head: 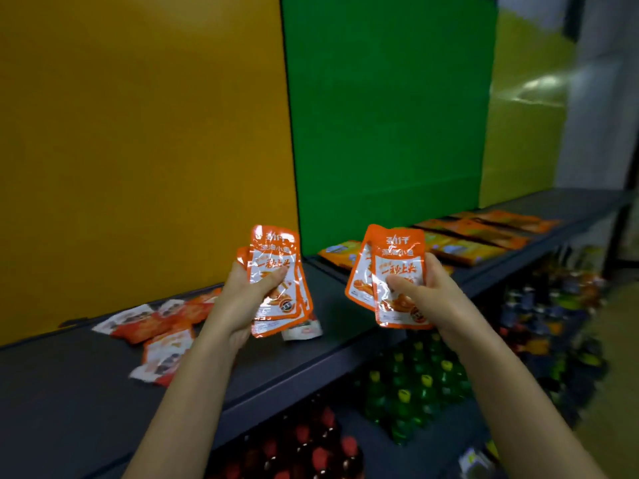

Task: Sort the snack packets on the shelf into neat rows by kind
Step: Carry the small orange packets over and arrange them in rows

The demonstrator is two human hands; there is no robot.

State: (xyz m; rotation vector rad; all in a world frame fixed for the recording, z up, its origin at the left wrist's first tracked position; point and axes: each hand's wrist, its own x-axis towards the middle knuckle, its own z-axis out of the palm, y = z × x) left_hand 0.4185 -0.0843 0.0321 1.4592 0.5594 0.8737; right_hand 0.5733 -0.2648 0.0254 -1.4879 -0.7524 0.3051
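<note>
My left hand (243,299) grips a small stack of orange-and-white snack packets (276,261), held upright above the dark shelf (86,385). My right hand (432,288) holds two more packets of the same kind (397,250), thumb across the front one. Red-and-white packets (162,326) lie jumbled on the shelf to the left of my left forearm. One white packet (302,330) lies flat under the left-hand stack. Orange and yellow packets (477,236) lie in rows on the shelf at the right.
Orange (138,133), green (387,115) and yellow-green (525,115) panels back the shelf. Below the shelf edge stand red-capped bottles (311,447), green bottles with yellow caps (415,385) and darker bottles (553,323) further right.
</note>
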